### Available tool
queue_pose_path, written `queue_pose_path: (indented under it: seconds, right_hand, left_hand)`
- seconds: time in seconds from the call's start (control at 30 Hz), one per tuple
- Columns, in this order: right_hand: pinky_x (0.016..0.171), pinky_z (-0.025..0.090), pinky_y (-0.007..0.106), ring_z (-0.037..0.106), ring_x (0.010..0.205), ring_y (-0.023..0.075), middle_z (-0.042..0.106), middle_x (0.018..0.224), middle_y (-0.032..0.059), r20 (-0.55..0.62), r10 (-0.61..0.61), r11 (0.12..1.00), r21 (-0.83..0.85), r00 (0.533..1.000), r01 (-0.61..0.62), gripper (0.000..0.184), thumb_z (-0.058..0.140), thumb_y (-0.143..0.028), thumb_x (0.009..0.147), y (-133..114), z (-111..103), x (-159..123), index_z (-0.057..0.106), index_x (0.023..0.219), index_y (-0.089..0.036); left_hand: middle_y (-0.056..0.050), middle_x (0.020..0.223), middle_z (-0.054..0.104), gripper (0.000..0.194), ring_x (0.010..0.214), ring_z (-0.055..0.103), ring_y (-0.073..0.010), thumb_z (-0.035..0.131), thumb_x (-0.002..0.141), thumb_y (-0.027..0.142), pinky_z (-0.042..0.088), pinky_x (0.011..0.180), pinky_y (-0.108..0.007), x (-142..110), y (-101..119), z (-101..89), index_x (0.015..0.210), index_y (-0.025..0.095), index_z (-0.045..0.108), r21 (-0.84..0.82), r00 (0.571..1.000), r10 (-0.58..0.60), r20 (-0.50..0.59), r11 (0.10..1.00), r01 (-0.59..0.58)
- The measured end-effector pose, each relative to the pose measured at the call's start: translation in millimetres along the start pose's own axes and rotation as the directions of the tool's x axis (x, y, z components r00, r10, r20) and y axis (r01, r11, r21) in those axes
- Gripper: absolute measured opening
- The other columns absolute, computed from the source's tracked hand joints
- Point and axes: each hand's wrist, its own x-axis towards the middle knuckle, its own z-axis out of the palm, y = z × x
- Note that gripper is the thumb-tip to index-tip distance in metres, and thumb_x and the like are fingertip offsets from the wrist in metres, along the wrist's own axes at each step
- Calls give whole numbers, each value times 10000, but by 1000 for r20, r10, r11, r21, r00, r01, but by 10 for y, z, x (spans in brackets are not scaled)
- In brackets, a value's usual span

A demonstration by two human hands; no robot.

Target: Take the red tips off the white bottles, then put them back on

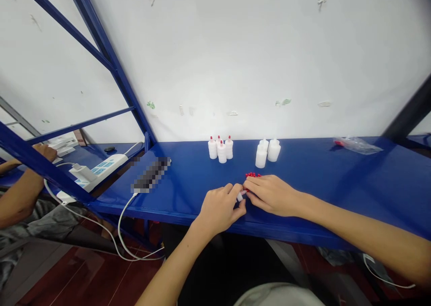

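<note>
My left hand (220,207) is closed around a small white nozzle top (240,196), mostly hidden by the fingers. My right hand (274,194) meets it from the right, thumb and fingers pinching a small red tip cap (246,190) at the nozzle's pointed end. Just beyond the right fingers lies a pile of red tip caps (252,175), partly covered by that hand. Farther back stand several white squeeze bottles with red tips (221,153). To their right are white bottles without red tips (261,157), grouped close together.
The blue table (188,185) runs along a white wall. A clear plastic bag (360,145) with something red lies at the back right. On the left are a blurred dark device (151,175) with a white cable, a blue frame post, a power strip (103,169) and another person's arm (23,187).
</note>
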Motion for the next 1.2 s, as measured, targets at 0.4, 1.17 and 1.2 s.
queue_pose_path:
  seconds: [0.4,1.17,1.2]
  right_hand:
    - [502,139,316,567,570,179,650,734,58,37,110,965,-242,993,-98,140,438,-230,925,-143,100,64,550,893,-151]
    - [686,459,285,647,750,173,725,921,51,32,188,907,377,982,-186,274,494,-318,948,511,-216,-74,678,1116,-205]
    - [669,448,278,635,727,165,720,903,47,38,183,905,384,982,-183,245,513,-334,940,517,-233,-73,701,1033,-206]
  left_hand:
    - [-9,878,660,219,762,656,-181,413,984,394,370,559,-270,21,42,32,1037,242,560,32,996,-93,-5,995,93]
    - [6,867,675,185,776,655,-169,455,957,371,388,611,-267,-1,42,68,1048,260,572,-40,994,-88,-62,996,86]
    - [7,867,675,184,774,654,-169,457,956,372,387,610,-267,-2,43,67,1047,261,573,-41,994,-90,-59,995,88]
